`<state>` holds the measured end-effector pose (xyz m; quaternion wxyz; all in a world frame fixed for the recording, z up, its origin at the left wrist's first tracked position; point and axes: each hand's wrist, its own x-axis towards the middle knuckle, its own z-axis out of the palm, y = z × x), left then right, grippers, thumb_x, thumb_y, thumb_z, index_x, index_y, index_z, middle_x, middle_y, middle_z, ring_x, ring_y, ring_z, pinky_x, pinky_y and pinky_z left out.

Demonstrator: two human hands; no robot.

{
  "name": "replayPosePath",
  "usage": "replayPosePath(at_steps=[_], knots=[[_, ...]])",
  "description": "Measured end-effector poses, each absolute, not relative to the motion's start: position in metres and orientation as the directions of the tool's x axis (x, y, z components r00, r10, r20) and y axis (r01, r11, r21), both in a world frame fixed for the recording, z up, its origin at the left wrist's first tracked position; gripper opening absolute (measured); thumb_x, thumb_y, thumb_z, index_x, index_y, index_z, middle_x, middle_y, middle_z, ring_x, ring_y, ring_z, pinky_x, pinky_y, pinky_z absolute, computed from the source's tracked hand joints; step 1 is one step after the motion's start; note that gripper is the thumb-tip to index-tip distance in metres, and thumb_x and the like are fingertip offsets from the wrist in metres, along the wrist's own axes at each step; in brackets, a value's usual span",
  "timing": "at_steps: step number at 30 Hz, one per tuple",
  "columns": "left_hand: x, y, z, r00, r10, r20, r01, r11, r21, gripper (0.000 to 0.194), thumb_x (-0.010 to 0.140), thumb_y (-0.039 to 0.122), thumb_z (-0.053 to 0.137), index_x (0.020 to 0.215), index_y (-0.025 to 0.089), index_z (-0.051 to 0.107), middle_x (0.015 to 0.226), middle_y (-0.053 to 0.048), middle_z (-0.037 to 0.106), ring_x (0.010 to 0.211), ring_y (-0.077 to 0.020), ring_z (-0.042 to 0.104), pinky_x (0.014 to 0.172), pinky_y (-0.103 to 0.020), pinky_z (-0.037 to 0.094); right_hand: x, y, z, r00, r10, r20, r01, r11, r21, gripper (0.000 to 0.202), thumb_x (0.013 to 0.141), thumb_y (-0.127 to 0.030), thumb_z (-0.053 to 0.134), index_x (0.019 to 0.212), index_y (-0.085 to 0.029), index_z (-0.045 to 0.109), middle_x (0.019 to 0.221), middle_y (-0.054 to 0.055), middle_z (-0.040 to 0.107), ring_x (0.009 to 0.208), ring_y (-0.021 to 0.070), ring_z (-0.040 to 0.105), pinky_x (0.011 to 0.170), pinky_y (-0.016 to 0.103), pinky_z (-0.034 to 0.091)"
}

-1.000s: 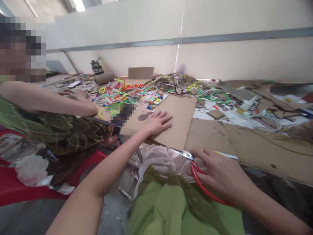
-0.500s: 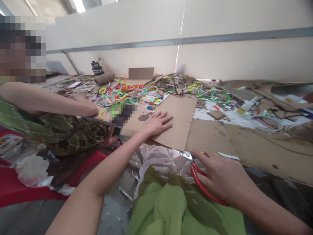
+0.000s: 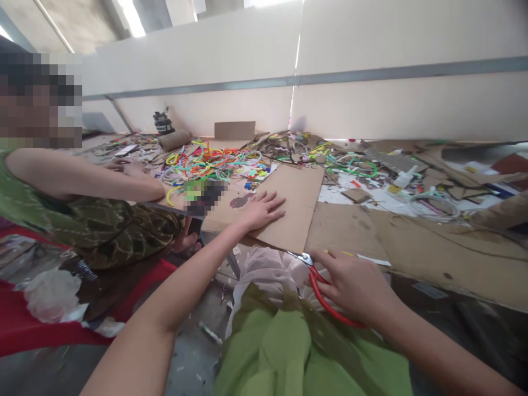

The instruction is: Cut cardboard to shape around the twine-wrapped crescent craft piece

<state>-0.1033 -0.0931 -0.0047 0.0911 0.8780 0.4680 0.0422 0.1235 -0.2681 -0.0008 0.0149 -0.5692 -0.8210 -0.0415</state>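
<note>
Flat on a piece of cardboard (image 3: 295, 201) lies my left hand (image 3: 262, 211), its fingers spread. The cardboard rests at the table's front edge, its near side slightly over my lap. My right hand (image 3: 350, 280) grips red-handled scissors (image 3: 319, 289), fingers through the loops. The metal blades point left, at the cardboard's near right corner; I cannot tell whether they touch its edge. Thin white clothing and a green garment (image 3: 284, 335) cover my lap just below the scissors.
Colourful bent tubes (image 3: 210, 159) are heaped at the back. A glue bottle (image 3: 402, 180), a coil of clear tubing (image 3: 435, 206) and cardboard scraps (image 3: 357, 195) lie right. At left a person's arm (image 3: 91, 170) rests on the table, beside a red chair (image 3: 49, 324).
The view has tilted up and shifted slightly right, so most things sit a little further left. My left hand stays flat on the cardboard; my right hand still holds the scissors by its corner.
</note>
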Motion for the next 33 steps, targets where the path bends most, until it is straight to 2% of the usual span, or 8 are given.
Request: replayPosePath(at_steps=[4,7,11,14,18,21,27,33], knots=[[-0.103,-0.094,-0.002,0.566,0.825,0.014,0.807,-0.557,0.194,0.059,0.105,0.057,0.037,0.159,0.033,0.042,0.172,-0.004,0.03,0.158,-0.0278,0.023,0.126,-0.051,0.019,0.129,-0.264,-0.008,-0.4,0.911,0.101,0.917,0.398,0.037,0.026,0.091,-0.033,0.064,0.114,-0.024,0.07,0.092,0.008,0.08,0.068,0.0277,0.073,0.056,0.031,0.02],[-0.106,-0.103,0.002,0.597,0.8,0.061,0.771,-0.594,0.231,0.057,0.105,0.057,0.039,0.157,0.033,0.045,0.17,-0.006,0.033,0.158,-0.0266,0.024,0.127,-0.053,0.016,0.131,-0.262,-0.006,-0.4,0.915,0.056,0.915,0.402,-0.022,0.026,0.092,-0.032,0.066,0.117,-0.024,0.07,0.094,0.006,0.081,0.073,0.0288,0.075,0.057,0.031,0.024],[-0.111,-0.13,0.006,0.735,0.678,-0.007,0.64,-0.69,0.338,0.07,0.097,0.07,0.047,0.159,0.039,0.039,0.17,-0.005,0.032,0.16,-0.0271,0.021,0.127,-0.056,0.013,0.13,-0.26,0.003,-0.366,0.93,-0.024,0.929,0.364,-0.072,0.026,0.096,-0.035,0.064,0.12,-0.026,0.069,0.101,0.007,0.082,0.081,0.0315,0.077,0.059,0.031,0.026],[-0.11,-0.15,0.006,0.794,0.605,-0.057,0.596,-0.757,0.268,0.086,0.086,0.078,0.059,0.16,0.039,0.038,0.172,-0.009,0.025,0.16,-0.0341,0.018,0.124,-0.063,0.014,0.126,-0.261,0.01,-0.343,0.937,-0.06,0.939,0.341,-0.042,0.025,0.098,-0.035,0.062,0.119,-0.026,0.069,0.1,0.008,0.081,0.081,0.0327,0.077,0.057,0.031,0.021],[-0.105,-0.157,0.008,0.8,0.599,-0.04,0.599,-0.791,0.122,0.076,0.09,0.066,0.066,0.156,0.037,0.045,0.169,-0.011,0.034,0.156,-0.0325,0.032,0.122,-0.054,0.028,0.118,-0.264,0.015,-0.339,0.938,-0.067,0.941,0.339,-0.007,0.025,0.096,-0.028,0.06,0.119,-0.024,0.068,0.098,0.01,0.08,0.08,0.0306,0.076,0.056,0.031,0.018],[-0.104,-0.152,0.011,0.813,0.582,-0.03,0.583,-0.809,0.074,0.07,0.091,0.061,0.067,0.154,0.035,0.049,0.166,-0.011,0.041,0.152,-0.0306,0.039,0.119,-0.047,0.035,0.117,-0.267,0.017,-0.342,0.938,-0.053,0.94,0.342,-0.009,0.023,0.097,-0.026,0.058,0.116,-0.023,0.069,0.095,0.01,0.079,0.078,0.0285,0.076,0.056,0.031,0.019],[-0.108,-0.142,0.011,0.847,0.529,-0.045,0.531,-0.846,0.054,0.068,0.094,0.06,0.063,0.155,0.034,0.048,0.165,-0.01,0.041,0.152,-0.0294,0.04,0.121,-0.043,0.034,0.118,-0.266,0.014,-0.342,0.938,-0.055,0.939,0.34,-0.039,0.022,0.098,-0.029,0.057,0.115,-0.022,0.069,0.094,0.01,0.078,0.079,0.0304,0.076,0.055,0.033,0.023],[-0.112,-0.136,0.013,0.867,0.494,-0.069,0.499,-0.86,0.107,0.067,0.096,0.054,0.064,0.156,0.032,0.047,0.166,-0.011,0.038,0.154,-0.0297,0.037,0.122,-0.044,0.033,0.119,-0.263,0.012,-0.348,0.935,-0.063,0.937,0.345,-0.055,0.025,0.097,-0.029,0.057,0.118,-0.021,0.068,0.099,0.012,0.078,0.084,0.0319,0.077,0.056,0.033,0.03]])
